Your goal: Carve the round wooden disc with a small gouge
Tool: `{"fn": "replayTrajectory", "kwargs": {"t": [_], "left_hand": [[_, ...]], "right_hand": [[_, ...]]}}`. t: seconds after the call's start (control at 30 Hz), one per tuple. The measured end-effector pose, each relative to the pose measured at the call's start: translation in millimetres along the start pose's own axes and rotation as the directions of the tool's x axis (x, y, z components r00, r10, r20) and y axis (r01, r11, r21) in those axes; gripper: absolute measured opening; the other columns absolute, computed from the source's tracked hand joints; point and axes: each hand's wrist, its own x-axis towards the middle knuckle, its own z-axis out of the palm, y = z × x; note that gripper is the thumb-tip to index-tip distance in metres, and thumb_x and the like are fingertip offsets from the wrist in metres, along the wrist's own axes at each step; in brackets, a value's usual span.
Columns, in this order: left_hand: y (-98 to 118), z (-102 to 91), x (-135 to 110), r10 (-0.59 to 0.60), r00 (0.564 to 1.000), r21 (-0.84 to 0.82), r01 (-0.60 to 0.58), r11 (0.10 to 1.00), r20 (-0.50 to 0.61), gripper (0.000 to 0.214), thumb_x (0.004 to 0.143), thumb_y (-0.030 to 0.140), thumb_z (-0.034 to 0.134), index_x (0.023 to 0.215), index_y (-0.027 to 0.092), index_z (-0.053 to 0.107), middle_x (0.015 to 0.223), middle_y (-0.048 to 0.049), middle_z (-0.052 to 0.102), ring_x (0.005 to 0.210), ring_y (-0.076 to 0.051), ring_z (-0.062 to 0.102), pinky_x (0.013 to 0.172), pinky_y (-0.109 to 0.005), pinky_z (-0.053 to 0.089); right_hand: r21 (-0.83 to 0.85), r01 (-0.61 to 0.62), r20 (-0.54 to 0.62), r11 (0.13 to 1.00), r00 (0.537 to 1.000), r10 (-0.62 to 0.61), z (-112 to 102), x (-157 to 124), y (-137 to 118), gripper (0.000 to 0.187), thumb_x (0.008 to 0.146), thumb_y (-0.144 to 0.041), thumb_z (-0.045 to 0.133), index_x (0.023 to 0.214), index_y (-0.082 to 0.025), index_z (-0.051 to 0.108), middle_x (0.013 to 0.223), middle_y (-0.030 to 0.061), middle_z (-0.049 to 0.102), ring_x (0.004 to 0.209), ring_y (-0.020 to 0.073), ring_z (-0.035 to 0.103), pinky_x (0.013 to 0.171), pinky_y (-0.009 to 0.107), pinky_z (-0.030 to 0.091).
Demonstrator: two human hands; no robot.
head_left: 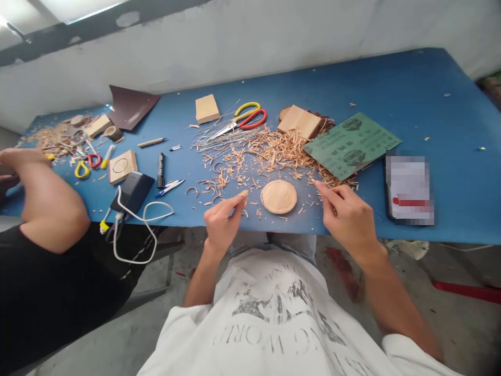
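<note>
A round, flat wooden disc [279,197] with a line cut near its edge lies on the blue table, between my two hands and touched by neither. My left hand [223,219] is closed in a pinch just left of the disc. A small tan bit, perhaps a wood shaving, shows at its fingertips. To the right of the disc, my right hand [348,213] is closed too, its thumb and index finger reaching toward the scattered wood shavings [279,151]. Whatever its curled fingers hold is hidden. Green sandpaper [352,145] lies just beyond my right hand.
Red-and-yellow scissors [250,116] rest on thin metal wires behind the shavings, near wooden blocks [300,122]. A phone [410,189] lies at right. At left are a marker [160,170], a power bank [135,190] with white cable, and another person's arm [55,198].
</note>
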Motion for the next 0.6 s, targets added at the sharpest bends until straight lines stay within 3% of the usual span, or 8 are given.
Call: {"fn": "replayTrajectory", "kwargs": {"t": [0.07, 0.17, 0.27, 0.37, 0.47, 0.6], "left_hand": [[-5.4, -11.3, -3.4, -0.033, 0.999, 0.008, 0.033, 0.999, -0.019, 0.029, 0.125, 0.037, 0.059, 0.139, 0.024, 0.082, 0.113, -0.0058, 0.093, 0.088, -0.018, 0.091, 0.084, -0.028, 0.072], [-7.6, -19.0, -6.0, -0.043, 0.999, 0.001, 0.043, 0.999, -0.022, 0.037, 0.128, 0.032, 0.047, 0.148, 0.023, 0.077, 0.118, -0.0062, 0.093, 0.097, -0.018, 0.092, 0.091, -0.029, 0.072], [-3.8, -13.2, -4.8, -0.006, 0.999, -0.024, 0.007, 1.0, 0.034, 0.044, 0.128, 0.025, 0.041, 0.167, 0.024, 0.062, 0.148, -0.0118, 0.086, 0.134, -0.021, 0.086, 0.114, -0.036, 0.07], [4.5, 0.8, 1.3, 0.073, 0.986, -0.069, -0.063, 0.996, 0.149, 0.058, 0.121, 0.037, 0.065, 0.176, 0.025, 0.05, 0.168, -0.0165, 0.073, 0.159, -0.027, 0.071, 0.129, -0.045, 0.064], [14.0, 14.1, 12.3, 0.12, 0.955, -0.118, -0.091, 0.989, 0.271, 0.1, 0.106, 0.05, 0.09, 0.185, 0.024, 0.034, 0.178, -0.0203, 0.064, 0.163, -0.034, 0.067, 0.132, -0.05, 0.062], [22.5, 25.5, 28.3, 0.123, 0.889, -0.181, -0.046, 0.982, 0.441, 0.132, 0.093, 0.032, 0.101, 0.19, 0.027, 0.011, 0.189, -0.0218, 0.049, 0.172, -0.037, 0.057, 0.137, -0.053, 0.058]], "right_hand": [[0.025, 0.013, -0.022, 1.0, 1.0, -0.012, 1.6, 1.1, -2.2, 0.041, 0.114, -0.017, 0.061, 0.148, -0.023, 0.083, 0.098, 0.005, 0.077, 0.082, 0.0181, 0.071, 0.077, 0.032, 0.054], [0.058, 0.015, -0.117, 0.998, 0.993, -0.008, 3.0, 1.5, -5.3, 0.037, 0.112, -0.018, 0.07, 0.146, -0.024, 0.084, 0.1, 0.0038, 0.083, 0.077, 0.0163, 0.074, 0.074, 0.031, 0.056], [0.108, 0.015, -0.224, 0.994, 0.975, 0.009, 1.1, 0.7, -8.8, 0.028, 0.108, -0.018, 0.081, 0.134, -0.026, 0.087, 0.1, 0.0027, 0.087, 0.074, 0.0157, 0.077, 0.072, 0.03, 0.06], [0.158, 0.013, -0.27, 0.987, 0.962, 0.031, -1.1, -0.3, -13.8, 0.025, 0.104, -0.019, 0.086, 0.127, -0.028, 0.088, 0.103, 0.003, 0.089, 0.076, 0.0179, 0.081, 0.071, 0.031, 0.064], [0.187, 0.016, -0.291, 0.982, 0.956, 0.04, 0.7, -0.3, -18.3, 0.021, 0.103, -0.021, 0.088, 0.123, -0.029, 0.088, 0.103, 0.0029, 0.09, 0.077, 0.0202, 0.084, 0.069, 0.031, 0.066], [0.197, 0.048, -0.279, 0.979, 0.96, 0.009, 6.5, 1.2, -20.2, 0.005, 0.104, -0.024, 0.086, 0.108, -0.027, 0.086, 0.094, 0.0024, 0.088, 0.073, 0.0203, 0.083, 0.068, 0.031, 0.065]]}}
